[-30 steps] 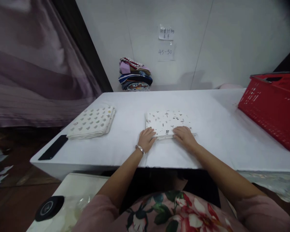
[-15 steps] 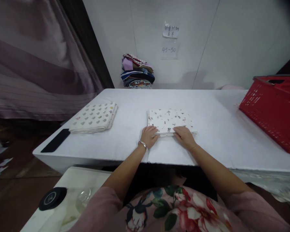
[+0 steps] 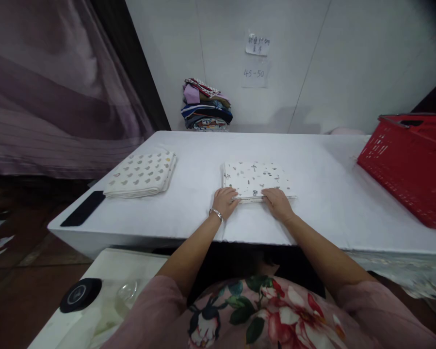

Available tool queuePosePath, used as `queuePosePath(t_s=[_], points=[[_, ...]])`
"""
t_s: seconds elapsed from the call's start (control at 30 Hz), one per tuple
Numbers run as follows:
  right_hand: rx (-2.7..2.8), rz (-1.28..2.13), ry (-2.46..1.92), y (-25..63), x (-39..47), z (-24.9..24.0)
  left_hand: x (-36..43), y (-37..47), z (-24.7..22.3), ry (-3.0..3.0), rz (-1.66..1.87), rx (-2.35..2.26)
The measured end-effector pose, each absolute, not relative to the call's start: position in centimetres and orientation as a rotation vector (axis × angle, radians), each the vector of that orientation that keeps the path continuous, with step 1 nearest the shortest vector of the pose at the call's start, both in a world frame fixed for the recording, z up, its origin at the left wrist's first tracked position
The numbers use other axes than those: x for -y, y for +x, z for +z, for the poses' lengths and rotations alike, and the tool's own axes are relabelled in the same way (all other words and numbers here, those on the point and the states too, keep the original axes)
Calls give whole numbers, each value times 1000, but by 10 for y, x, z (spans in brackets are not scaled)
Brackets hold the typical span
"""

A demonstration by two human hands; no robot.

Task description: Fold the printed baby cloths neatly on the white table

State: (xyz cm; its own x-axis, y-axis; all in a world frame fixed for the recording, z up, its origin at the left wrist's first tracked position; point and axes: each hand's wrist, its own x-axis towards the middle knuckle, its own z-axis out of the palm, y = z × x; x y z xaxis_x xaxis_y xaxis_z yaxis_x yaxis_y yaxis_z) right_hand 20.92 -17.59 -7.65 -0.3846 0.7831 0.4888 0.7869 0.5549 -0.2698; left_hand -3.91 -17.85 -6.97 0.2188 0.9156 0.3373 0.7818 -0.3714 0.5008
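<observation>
Touching the near side of the folded small-print cloth (image 3: 256, 178), around mid-length of the white table (image 3: 199, 165) and towards its front edge, with left hand (image 3: 225, 202) and right hand (image 3: 278, 203) alike, with fingers close together on top; cannot tell if pinching. Also showing: at the table's left end, dotted cloth (image 3: 139, 175); at its right end, red basket (image 3: 410, 169)
</observation>
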Motion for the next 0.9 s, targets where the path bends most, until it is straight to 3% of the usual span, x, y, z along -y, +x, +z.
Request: queuePosePath(t_s=[0.9], points=[[2228,-84,-1092,211,180,-82,190,-40,-55,2326,915,-1615]])
